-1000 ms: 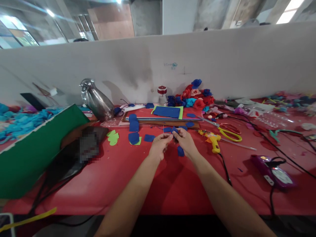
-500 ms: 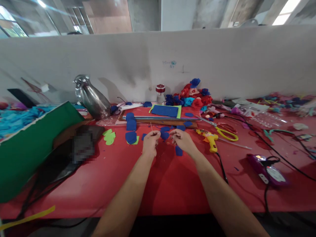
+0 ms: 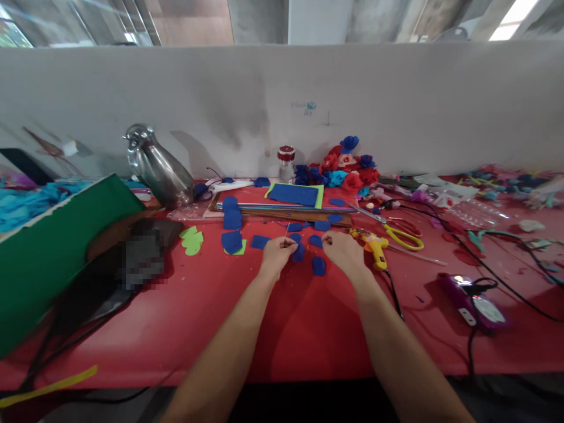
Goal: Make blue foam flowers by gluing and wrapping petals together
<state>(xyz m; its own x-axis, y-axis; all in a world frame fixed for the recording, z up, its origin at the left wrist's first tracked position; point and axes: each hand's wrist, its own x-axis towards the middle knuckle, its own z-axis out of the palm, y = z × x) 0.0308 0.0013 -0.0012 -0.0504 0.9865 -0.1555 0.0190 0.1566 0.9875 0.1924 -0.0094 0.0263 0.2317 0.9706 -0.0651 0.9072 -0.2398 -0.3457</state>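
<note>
My left hand (image 3: 281,254) is closed in a pinch around a thin pale stick (image 3: 287,229), which points upward from the fingers. Just right of those fingertips is a blue petal-shaped piece (image 3: 298,252). My right hand (image 3: 342,251) has its fingertips pinched at the edge of another small blue petal (image 3: 315,241). Below and between the hands, one more blue cut piece (image 3: 318,266) lies on the red table (image 3: 308,329). Further blue pieces, such as a rectangle (image 3: 261,241) and a rounded one (image 3: 231,241), lie left of my left hand.
On the right are a yellow glue gun (image 3: 376,254), yellow-handled scissors (image 3: 403,237) and a purple power box (image 3: 473,302). A metal jug (image 3: 163,170), a lidded jar (image 3: 286,164) and a pile of red and blue flowers (image 3: 346,167) stand behind. A green box (image 3: 66,258) is at left.
My right hand has shifted slightly right and its fingers have closed on a blue petal. My left hand has moved a little right and down with the stick.
</note>
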